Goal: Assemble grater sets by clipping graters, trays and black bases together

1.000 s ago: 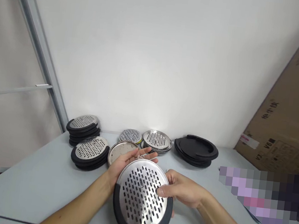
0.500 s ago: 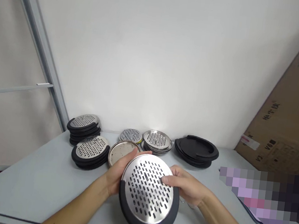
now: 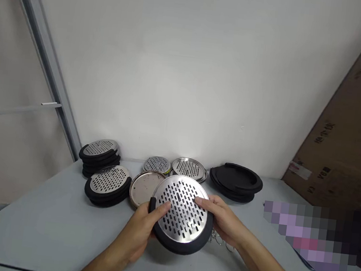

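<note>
Both hands hold a round metal grater plate [image 3: 182,212] seated in a black rim that wraps its lower edge. My left hand [image 3: 147,223] grips it from the left, thumb on the slotted face. On the right side, my right hand [image 3: 220,214] is closed on it with the thumb on the metal and the other fingers behind. The plate is tilted toward me above the table. Just behind it lies a shallow round metal dish [image 3: 144,185], partly covered by the plate. Several small metal rings [image 3: 220,240] show under my right hand.
Two stacks of rimmed grater plates stand at left, a rear stack [image 3: 100,149] and a nearer stack [image 3: 110,182]. By the wall are a small grater disc [image 3: 157,164], stacked metal discs [image 3: 189,168] and black rims [image 3: 236,179]. A cardboard box [image 3: 338,149] leans at right.
The held grater plate has moved up and away from me. My left hand has shifted from its upper left edge to its lower left, with the thumb now on the face.
</note>
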Available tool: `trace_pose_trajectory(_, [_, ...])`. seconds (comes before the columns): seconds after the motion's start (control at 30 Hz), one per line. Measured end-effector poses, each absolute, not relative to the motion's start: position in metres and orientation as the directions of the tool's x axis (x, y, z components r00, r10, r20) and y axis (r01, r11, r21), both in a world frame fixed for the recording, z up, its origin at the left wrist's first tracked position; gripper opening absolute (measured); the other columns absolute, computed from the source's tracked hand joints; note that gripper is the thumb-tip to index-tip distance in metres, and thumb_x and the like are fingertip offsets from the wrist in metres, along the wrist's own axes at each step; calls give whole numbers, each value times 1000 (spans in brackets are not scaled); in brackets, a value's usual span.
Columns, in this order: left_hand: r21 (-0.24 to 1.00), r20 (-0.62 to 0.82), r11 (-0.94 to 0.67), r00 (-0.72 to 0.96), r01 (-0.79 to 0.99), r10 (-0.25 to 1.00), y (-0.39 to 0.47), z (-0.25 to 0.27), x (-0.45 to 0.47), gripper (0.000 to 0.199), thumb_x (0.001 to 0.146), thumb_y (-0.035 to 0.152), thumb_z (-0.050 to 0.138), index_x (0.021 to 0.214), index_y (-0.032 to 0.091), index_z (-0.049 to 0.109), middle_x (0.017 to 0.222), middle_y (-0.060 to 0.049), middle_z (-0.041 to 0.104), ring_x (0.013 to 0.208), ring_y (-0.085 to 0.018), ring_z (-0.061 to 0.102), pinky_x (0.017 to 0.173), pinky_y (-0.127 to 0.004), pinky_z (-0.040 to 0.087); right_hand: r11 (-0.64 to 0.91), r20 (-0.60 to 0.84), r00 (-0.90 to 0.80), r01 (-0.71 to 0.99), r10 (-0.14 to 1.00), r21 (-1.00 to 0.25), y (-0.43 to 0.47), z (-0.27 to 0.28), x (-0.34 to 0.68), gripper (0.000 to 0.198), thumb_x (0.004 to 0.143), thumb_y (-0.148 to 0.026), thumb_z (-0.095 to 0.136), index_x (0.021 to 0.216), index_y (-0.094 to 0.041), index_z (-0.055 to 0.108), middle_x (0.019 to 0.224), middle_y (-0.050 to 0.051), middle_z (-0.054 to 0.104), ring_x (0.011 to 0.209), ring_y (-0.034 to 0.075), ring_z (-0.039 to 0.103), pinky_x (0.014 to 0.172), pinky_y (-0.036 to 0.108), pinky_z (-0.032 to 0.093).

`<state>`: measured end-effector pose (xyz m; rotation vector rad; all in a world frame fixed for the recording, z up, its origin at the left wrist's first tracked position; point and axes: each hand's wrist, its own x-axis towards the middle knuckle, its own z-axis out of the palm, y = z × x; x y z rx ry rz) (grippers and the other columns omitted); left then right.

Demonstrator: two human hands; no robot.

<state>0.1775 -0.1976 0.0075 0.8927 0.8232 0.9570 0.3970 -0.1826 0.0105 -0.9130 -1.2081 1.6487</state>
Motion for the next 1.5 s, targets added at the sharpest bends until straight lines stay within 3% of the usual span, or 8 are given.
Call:
trace_pose_trajectory(0.17, [948, -11, 106, 301, -301, 953, -195, 1, 184, 42, 81, 33, 71, 118, 15, 64, 122, -11, 66, 113, -26, 59, 101, -37, 44, -69, -19, -257, -187, 966, -980, -181, 6, 391, 45, 83, -55, 62, 83, -12, 76, 77, 11, 74, 64, 19, 66, 65, 29, 50])
trace_pose_trajectory(0.53, [914, 2, 134, 336, -382, 942, -195, -2, 185, 42, 83, 30, 70, 121, 14, 62, 119, -12, 67, 114, -26, 59, 102, -39, 44, -106, -38, -262, -250, 964, -962, -181, 5, 387, 44, 84, -53, 63, 87, -11, 75, 78, 12, 74, 68, 21, 68, 66, 31, 51])
trace_pose_trajectory(0.67, [895, -38, 125, 207, -427, 978, -190, 6, 178, 44, 82, 33, 70, 121, 16, 62, 118, -12, 68, 111, -26, 62, 97, -37, 49, -103, -33, -253, -270, 967, -957, -181, 9, 387, 51, 87, -59, 54, 91, -13, 73, 81, 11, 73, 66, 18, 66, 62, 29, 51])
trace_pose_trajectory(0.77, [892, -41, 37, 2, -450, 999, -176, 18, 158, 41, 80, 30, 72, 118, 18, 63, 118, -10, 68, 108, -23, 64, 91, -32, 53, -99, -27, -276, -250, 961, -963, -181, 13, 386, 55, 86, -63, 52, 96, -12, 71, 80, 10, 71, 65, 18, 65, 61, 30, 51])
trace_pose_trajectory(0.9, [923, -17, -74, -232, -377, 972, -147, 35, 115, 26, 82, 19, 66, 108, 16, 67, 107, -10, 71, 92, -18, 70, 77, -27, 58, -137, -91, -230, -189, 969, -973, -181, 13, 384, 53, 82, -62, 57, 93, -11, 69, 75, 8, 67, 61, 16, 63, 59, 30, 51])
trace_pose_trajectory(1.1, [973, 79, -166, -436, -163, 896, -113, 35, 51, 25, 86, 21, 62, 110, 15, 67, 99, -10, 73, 79, -16, 71, 68, -25, 59, -97, -57, -257, -144, 965, -985, -181, 4, 383, 49, 82, -59, 60, 92, -11, 69, 73, 6, 65, 60, 15, 61, 59, 29, 50])
trace_pose_trajectory(1.33, [996, 94, -77, -508, 55, 856, -99, 18, 16, 30, 86, 26, 59, 112, 13, 66, 92, -12, 73, 67, -18, 70, 47, -20, 53, -60, -27, -323, -95, 946, -994, -180, -5, 382, 43, 85, -54, 60, 91, -12, 69, 73, 5, 65, 60, 14, 62, 59, 28, 50])
trace_pose_trajectory(1.5, [954, 200, -33, -553, 296, 809, -89, 8, 6, 39, 81, 37, 63, 112, 13, 66, 88, -11, 73, 68, -21, 70, 55, -28, 56, -55, -27, -347, -72, 938, -996, -181, -8, 381, 42, 84, -53, 61, 90, -13, 70, 72, 4, 65, 60, 15, 62, 59, 27, 50])
